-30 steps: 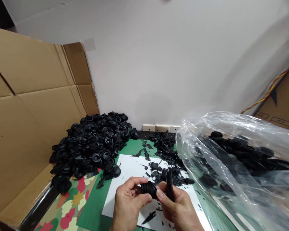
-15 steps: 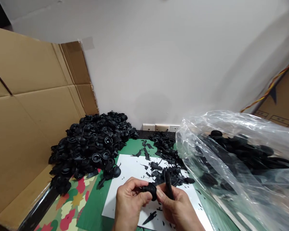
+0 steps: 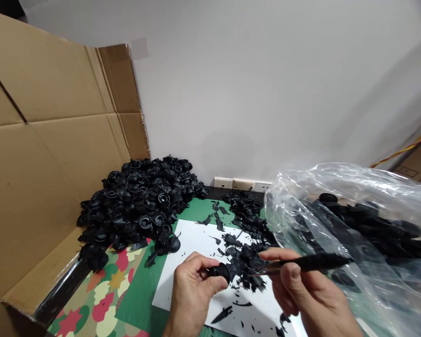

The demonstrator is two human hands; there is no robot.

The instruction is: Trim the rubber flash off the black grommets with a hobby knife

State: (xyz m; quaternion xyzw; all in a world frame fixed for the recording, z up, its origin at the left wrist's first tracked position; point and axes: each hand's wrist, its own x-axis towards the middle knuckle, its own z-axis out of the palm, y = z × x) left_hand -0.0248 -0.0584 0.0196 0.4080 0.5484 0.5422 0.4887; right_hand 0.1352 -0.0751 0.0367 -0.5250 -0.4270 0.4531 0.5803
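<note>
Pinched between the thumb and fingers of my left hand [image 3: 196, 285] is a ribbed black rubber bellows [image 3: 220, 271], held low over the white sheet [image 3: 182, 234]. My right hand [image 3: 301, 285] is closed around a black-handled tool [image 3: 323, 262] with a thin metallic tip pointing left toward the bellows. I cannot tell whether the tip touches the rubber. Black rubber scraps [image 3: 245, 257] lie on the sheet behind and between my hands. One longer sliver [image 3: 221, 314] rests nearer to me.
A large heap of black ribbed parts [image 3: 136, 201] stands at left against a cardboard box [image 3: 56, 164]. On the right lies a clear plastic bag [image 3: 287, 201] with more black parts [image 3: 368, 215]. Wall sockets [image 3: 243, 185] sit at the table's back edge, above a green mat [image 3: 196, 210].
My right hand has moved right, away from the bellows, and the tool has swung from upright to nearly level, tip leftward. My left hand still holds the bellows. The view has shifted slightly.
</note>
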